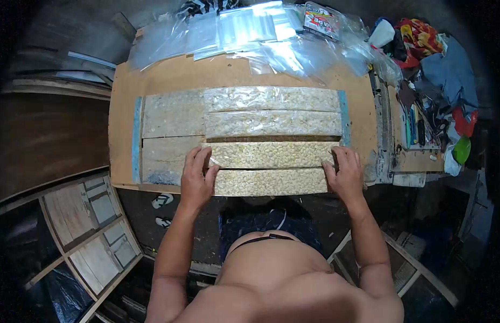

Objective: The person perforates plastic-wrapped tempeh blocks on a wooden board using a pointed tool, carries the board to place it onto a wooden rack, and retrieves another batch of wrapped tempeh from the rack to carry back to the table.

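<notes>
One head-worn view, from above the person's chest (266, 301), facing forward and down (corners dark, rounded), table (169, 76) near

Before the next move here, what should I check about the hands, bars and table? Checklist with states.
1. Left hand and right hand at opposite ends of third bar from the back: ok.
2. Third bar flush with second bar: not ok; brown strip between.
3. Plastic film sealed around third bar: cannot tell.
4. Clear plastic sheets off the bars: ok, at table's back.
5. Handled tools away from hands: ok, far right.
</notes>
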Available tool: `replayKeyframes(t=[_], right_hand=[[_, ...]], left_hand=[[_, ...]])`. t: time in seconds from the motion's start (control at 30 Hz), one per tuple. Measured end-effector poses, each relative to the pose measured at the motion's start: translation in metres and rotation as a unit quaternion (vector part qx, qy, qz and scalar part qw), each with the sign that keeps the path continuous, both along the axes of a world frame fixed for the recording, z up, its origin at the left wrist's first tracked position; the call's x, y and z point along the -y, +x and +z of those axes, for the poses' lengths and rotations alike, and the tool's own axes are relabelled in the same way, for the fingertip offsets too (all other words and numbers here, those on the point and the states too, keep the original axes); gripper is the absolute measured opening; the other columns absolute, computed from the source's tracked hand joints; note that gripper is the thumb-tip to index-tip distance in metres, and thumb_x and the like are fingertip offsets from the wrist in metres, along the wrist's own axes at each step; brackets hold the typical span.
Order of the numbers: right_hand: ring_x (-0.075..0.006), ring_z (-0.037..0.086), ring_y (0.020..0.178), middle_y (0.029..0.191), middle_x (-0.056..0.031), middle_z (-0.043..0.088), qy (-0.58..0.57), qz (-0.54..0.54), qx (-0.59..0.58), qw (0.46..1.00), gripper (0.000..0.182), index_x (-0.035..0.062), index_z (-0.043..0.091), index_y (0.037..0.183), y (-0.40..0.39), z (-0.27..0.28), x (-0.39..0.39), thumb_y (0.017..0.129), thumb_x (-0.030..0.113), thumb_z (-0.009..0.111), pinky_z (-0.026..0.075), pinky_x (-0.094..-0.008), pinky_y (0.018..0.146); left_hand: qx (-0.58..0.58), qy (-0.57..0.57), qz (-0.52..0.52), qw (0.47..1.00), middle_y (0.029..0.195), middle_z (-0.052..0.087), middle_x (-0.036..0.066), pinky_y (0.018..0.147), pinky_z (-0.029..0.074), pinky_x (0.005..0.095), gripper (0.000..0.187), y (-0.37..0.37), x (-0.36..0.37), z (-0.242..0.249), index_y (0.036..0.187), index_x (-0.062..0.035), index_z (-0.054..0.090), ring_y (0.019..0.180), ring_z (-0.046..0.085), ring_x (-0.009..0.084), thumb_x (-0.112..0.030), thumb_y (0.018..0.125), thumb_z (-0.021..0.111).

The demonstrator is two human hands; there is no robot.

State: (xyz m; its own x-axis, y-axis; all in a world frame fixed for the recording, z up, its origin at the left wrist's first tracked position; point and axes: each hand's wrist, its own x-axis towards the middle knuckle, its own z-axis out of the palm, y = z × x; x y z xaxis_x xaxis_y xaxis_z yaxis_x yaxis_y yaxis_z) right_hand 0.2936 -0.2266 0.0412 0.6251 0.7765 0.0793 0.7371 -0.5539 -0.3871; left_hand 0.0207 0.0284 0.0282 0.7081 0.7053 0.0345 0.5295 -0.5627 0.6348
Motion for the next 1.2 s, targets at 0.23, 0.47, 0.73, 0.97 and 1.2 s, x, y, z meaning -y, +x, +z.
replayKeyframes(t=[0.23,0.47,0.73,0.97,1.2], right_hand=[[-0.0422,0.055,0.105,0.111,-0.0222,0.060,0.014,-0.096,-0.080,0.992,0.044,0.0008,0.056,0.121,0.029,0.005,-0.012,0.084,0.022,0.068,0.046,-0.0461,0.089],[-0.0380,0.056,0.111,0.118,-0.0183,0.060,0.040,-0.016,-0.055,0.998,0.049,0.0013,0.057,0.123,0.080,0.015,-0.076,0.081,0.024,0.069,0.046,-0.0439,0.093],[-0.0357,0.053,0.115,0.119,-0.0172,0.060,-0.121,0.105,-0.086,0.983,0.066,0.0068,0.060,0.125,0.116,0.006,-0.132,0.071,0.037,0.080,0.043,-0.0425,0.099],[-0.0363,0.052,0.114,0.117,-0.0159,0.061,-0.084,0.123,-0.030,0.988,0.069,0.0089,0.057,0.129,0.121,-0.005,-0.140,0.071,0.040,0.080,0.043,-0.0437,0.098],[-0.0345,0.051,0.117,0.120,-0.0139,0.060,-0.191,0.118,-0.065,0.972,0.072,0.0099,0.057,0.128,0.128,0.009,-0.164,0.068,0.039,0.083,0.044,-0.0430,0.099]], left_hand=[[0.002,0.027,-0.003,1.000,0.129,0.051,0.025,0.099,0.044,0.0445,0.049,0.000,-0.012,0.003,0.130,-0.0029,0.053,0.118,0.052,0.0412,-0.013,0.084,0.066],[-0.009,0.071,-0.039,0.997,0.132,0.051,0.024,0.104,0.038,0.0471,0.054,0.056,-0.070,-0.004,0.133,-0.0068,0.052,0.124,0.048,0.0408,-0.020,0.083,0.069],[-0.090,0.133,-0.105,0.981,0.137,0.051,0.017,0.104,0.036,0.0495,0.066,0.110,-0.108,-0.018,0.134,-0.0140,0.054,0.129,0.045,0.0351,-0.034,0.076,0.078],[-0.109,0.141,-0.089,0.980,0.137,0.052,0.012,0.106,0.028,0.0538,0.069,0.121,-0.119,-0.021,0.138,-0.0164,0.050,0.130,0.045,0.0320,-0.038,0.078,0.075],[-0.189,0.044,-0.121,0.974,0.133,0.055,0.009,0.104,0.027,0.0539,0.075,0.135,-0.131,0.000,0.141,-0.0169,0.046,0.127,0.048,0.0293,-0.036,0.076,0.077]])
